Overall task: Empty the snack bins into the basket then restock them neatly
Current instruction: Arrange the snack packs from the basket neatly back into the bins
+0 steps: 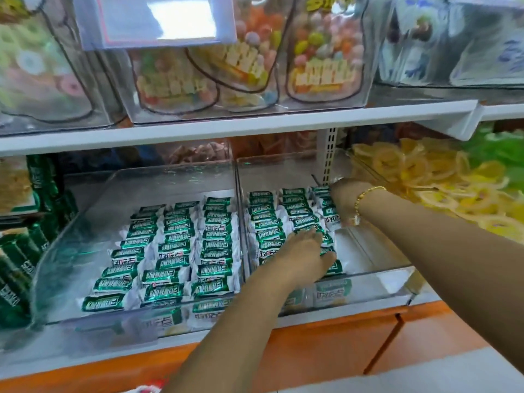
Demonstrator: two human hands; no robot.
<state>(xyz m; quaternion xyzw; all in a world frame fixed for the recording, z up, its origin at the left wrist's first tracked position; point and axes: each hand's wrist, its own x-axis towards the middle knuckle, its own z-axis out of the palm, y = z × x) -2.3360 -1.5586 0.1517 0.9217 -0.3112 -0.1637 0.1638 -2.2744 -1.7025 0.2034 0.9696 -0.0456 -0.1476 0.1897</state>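
On the lower shelf, at the centre of the frame, two clear plastic bins stand side by side. The left clear plastic bin (85,217) holds three tidy columns of small green-and-white wrapped snack packets (175,251), each overlapping the next from back to front. The right clear plastic bin (368,279) holds more of the same green-and-white packets (269,222) in three columns against its left side, with bare white floor showing on its right.

Your left hand (304,252) reaches over the front wall of the right bin and lies palm-down on the third column. Its fingers (313,236) are straight and close together, resting flat on the wrappers. Your right hand (344,195) is at the back of the same bin, at the far end of that third column, touching the rearmost packets. Its back faces you and the fingers are hidden, so you cannot tell whether they pinch a packet or only touch it. A thin gold bracelet (365,194) sits on that wrist.

Right of the bins, yellow dried fruit slices (425,171) fill the right edge of the frame. Above, a white shelf board (226,129) carries clear bins of jar-shaped bags of coloured sweets (320,58). Dark green packs (17,251) stand at the left edge, and an orange cabinet front (326,344) runs below.
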